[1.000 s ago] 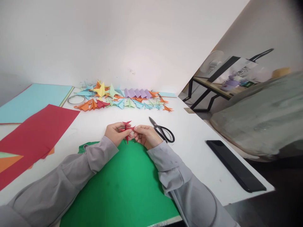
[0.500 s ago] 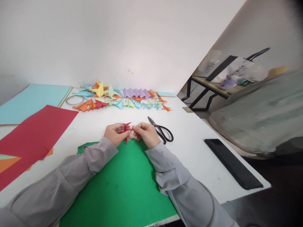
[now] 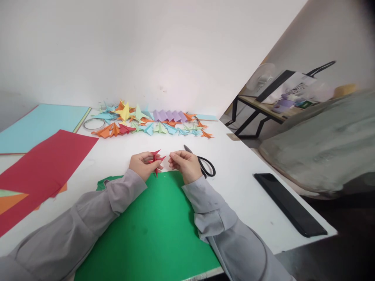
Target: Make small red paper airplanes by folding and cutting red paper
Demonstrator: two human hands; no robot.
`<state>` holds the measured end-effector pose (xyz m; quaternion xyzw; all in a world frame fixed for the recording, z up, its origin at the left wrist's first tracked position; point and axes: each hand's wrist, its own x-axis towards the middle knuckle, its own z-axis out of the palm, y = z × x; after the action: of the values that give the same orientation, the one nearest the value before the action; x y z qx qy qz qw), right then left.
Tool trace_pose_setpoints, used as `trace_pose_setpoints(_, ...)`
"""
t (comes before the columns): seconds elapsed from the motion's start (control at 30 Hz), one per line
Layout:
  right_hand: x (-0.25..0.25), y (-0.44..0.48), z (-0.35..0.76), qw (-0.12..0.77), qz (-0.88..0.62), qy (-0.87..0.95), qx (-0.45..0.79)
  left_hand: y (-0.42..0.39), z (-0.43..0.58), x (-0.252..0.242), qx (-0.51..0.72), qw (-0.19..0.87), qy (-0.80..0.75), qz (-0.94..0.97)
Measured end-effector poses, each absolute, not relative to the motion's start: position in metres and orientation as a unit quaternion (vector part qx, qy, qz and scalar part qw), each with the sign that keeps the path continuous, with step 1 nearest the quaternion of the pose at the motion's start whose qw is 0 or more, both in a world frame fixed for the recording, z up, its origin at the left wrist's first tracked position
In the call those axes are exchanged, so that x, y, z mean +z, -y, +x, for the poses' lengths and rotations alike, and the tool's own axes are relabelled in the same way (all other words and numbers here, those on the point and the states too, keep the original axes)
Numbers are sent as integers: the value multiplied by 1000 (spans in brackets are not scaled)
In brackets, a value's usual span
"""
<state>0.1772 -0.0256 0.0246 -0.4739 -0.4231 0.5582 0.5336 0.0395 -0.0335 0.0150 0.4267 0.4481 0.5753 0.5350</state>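
A small red folded paper figure [image 3: 156, 160] is pinched in my left hand [image 3: 143, 164], just above the far edge of a green paper sheet [image 3: 152, 230]. My right hand [image 3: 185, 164] hovers a little to the right of the figure, fingers curled together, with a small gap between its fingertips and the paper's tip. Both arms wear grey sleeves. Black scissors [image 3: 205, 164] lie just behind my right hand, partly hidden by it.
A row of several coloured folded paper figures [image 3: 152, 123] and a tape ring [image 3: 93, 123] lie by the wall. Red [image 3: 43, 168] and light blue [image 3: 41, 125] sheets are at left. A black phone [image 3: 290, 203] lies at right near the table edge.
My right hand has let go of the red figure and moved slightly right, now covering more of the scissors. My left hand keeps holding the figure.
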Motion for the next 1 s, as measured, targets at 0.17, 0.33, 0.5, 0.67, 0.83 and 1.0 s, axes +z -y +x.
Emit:
trace_pose_setpoints(0.17, 23, 24, 177, 540, -471, 414, 562, 33, 38, 17, 578, 540, -464, 399)
trace_pose_setpoints(0.33, 34, 36, 176, 502, -414, 458, 606, 33, 36, 21, 595, 536, -465, 376)
trace_pose_setpoints(0.5, 50, 57, 176, 143, -259, 617, 729, 31, 33, 20, 596, 534, -471, 370)
trace_pose_setpoints(0.67, 38, 43, 175, 352, -400, 585, 612, 29, 33, 18, 603, 526, -467, 378)
trace_pose_setpoints(0.83, 27, 38, 167, 424, -438, 590, 530, 29, 33, 17, 620, 494, -460, 399)
trace_pose_setpoints(1.0, 21, 43, 160, 437, -445, 605, 495, 30, 35, 18, 627, 480, -463, 402)
